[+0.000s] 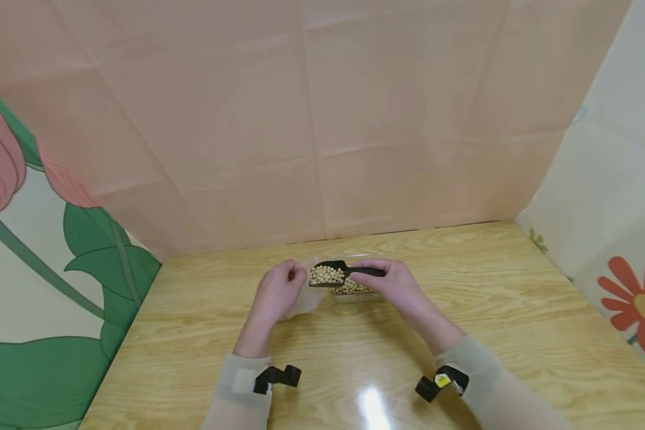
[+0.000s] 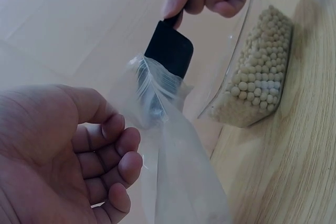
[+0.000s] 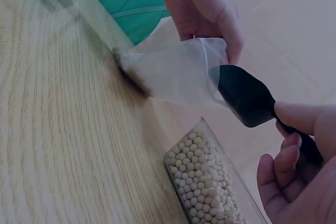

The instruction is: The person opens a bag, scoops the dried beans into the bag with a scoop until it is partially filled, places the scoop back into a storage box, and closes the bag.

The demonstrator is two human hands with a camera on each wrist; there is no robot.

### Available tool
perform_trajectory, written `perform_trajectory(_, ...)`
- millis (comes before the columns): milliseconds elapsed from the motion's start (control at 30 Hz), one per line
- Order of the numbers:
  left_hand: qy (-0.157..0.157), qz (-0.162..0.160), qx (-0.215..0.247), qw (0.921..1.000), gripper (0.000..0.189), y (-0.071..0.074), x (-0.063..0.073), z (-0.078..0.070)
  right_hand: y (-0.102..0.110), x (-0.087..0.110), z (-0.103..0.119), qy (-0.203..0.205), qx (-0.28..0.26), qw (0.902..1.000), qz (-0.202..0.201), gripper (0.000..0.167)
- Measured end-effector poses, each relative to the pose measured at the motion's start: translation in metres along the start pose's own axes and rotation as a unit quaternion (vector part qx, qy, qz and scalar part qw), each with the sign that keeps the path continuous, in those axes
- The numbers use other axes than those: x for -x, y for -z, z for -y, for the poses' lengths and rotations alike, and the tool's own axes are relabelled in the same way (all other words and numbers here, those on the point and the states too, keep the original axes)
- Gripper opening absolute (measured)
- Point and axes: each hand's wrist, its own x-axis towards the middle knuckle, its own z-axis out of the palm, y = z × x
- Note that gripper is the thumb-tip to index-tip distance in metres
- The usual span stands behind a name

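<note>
My right hand [image 1: 400, 288] grips the handle of a black scoop [image 3: 245, 96], whose bowl is heaped with pale round beans [image 1: 325, 275] resembling soybeans. The scoop's front end lies inside the mouth of a translucent plastic bag [image 3: 170, 72], as both wrist views show. With thumb and fingertips my left hand [image 1: 279, 291] pinches the bag's rim, on the left of the scoop. The bag hangs upright below that hand, and some darker contents show faintly at its bottom. Just behind and below the scoop stands a clear box [image 2: 244, 121] of the same beans.
Under everything lies a wood-grain table [image 1: 204, 322]. A pink sheet [image 1: 312, 131] hangs along its back edge. Flower-patterned panels stand at the left [image 1: 37, 286] and right [image 1: 613, 239] sides. Each forearm carries a small black wrist camera.
</note>
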Motion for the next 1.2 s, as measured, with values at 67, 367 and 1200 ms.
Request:
perform_trajectory(67, 0.000, 0.000, 0.002, 1.0000, 0.023, 0.000, 0.000, 0.000, -0.001, 0.000, 0.000, 0.003, -0.001, 1.0000, 0.001, 0.040)
perform_trajectory(367, 0.001, -0.004, 0.000, 1.0000, 0.022, 0.000, -0.001, 0.000, -0.007, -0.001, 0.003, 0.035, 0.048, 0.9982, -0.006, 0.034)
perform_trajectory(1200, -0.001, -0.015, -0.001, 0.9999, 0.022, 0.001, -0.001, -0.001, -0.021, 0.012, 0.012, 0.199, 0.226, 0.9513, -0.066, 0.022)
